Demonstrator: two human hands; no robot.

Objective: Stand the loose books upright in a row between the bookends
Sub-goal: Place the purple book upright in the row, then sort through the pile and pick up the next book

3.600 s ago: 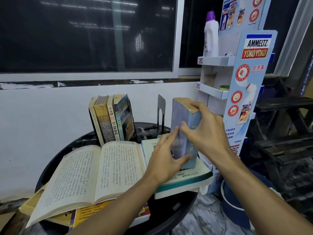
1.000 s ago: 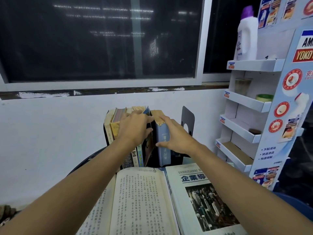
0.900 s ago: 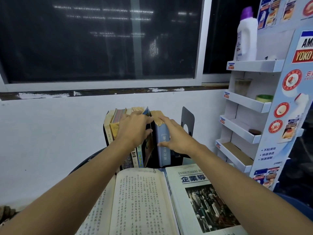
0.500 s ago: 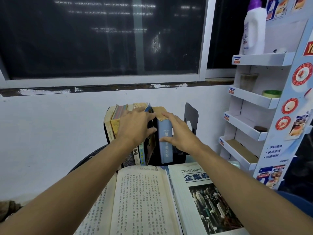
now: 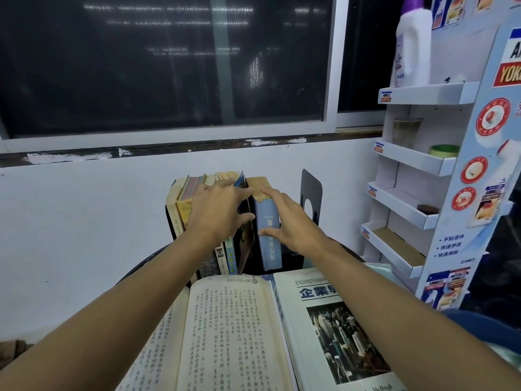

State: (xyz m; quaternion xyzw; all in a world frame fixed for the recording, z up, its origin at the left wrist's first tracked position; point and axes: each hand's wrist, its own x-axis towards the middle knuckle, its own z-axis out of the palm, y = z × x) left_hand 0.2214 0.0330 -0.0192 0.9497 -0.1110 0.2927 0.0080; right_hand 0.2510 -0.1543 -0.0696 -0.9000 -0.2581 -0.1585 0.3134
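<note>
Spine toward the camera, the blue book [image 5: 269, 235] stands upright in the middle of the frame, its long axis vertical and its worn tan top edge facing up. It sits on the dark round table [image 5: 146, 263], at the right end of the row of standing books [image 5: 197, 198], with a narrow dark gap between it and the thin tilted volume next to it. The right hand [image 5: 293, 224] is on this book, fingers spread over its top and right side and thumb across the spine, so it grips the book loosely rather than clenching. The left hand [image 5: 222, 213] lies open and flat against the tops and spines of the row, pressing them leftward; it closes on nothing.

Just right of the blue book, and apart from it, the black right bookend [image 5: 311, 198] stands upright (a rounded cut-out shows in its plate). The left bookend [image 5: 170, 221] shows only as a dark sliver at the row's left side.

Lower in the frame an open book [image 5: 225, 334] lies flat with its pages up, and beside it to the right a thick closed book [image 5: 338, 334] with a city photograph on its cover lies flat too.

At the right edge a white cardboard display shelf [image 5: 417, 162] holds a white bottle [image 5: 413, 46] on its top tier, a clear cup [image 5: 406, 131] and a green-lidded jar [image 5: 444, 150] on the next, and a small dark object I cannot identify further down.
</note>
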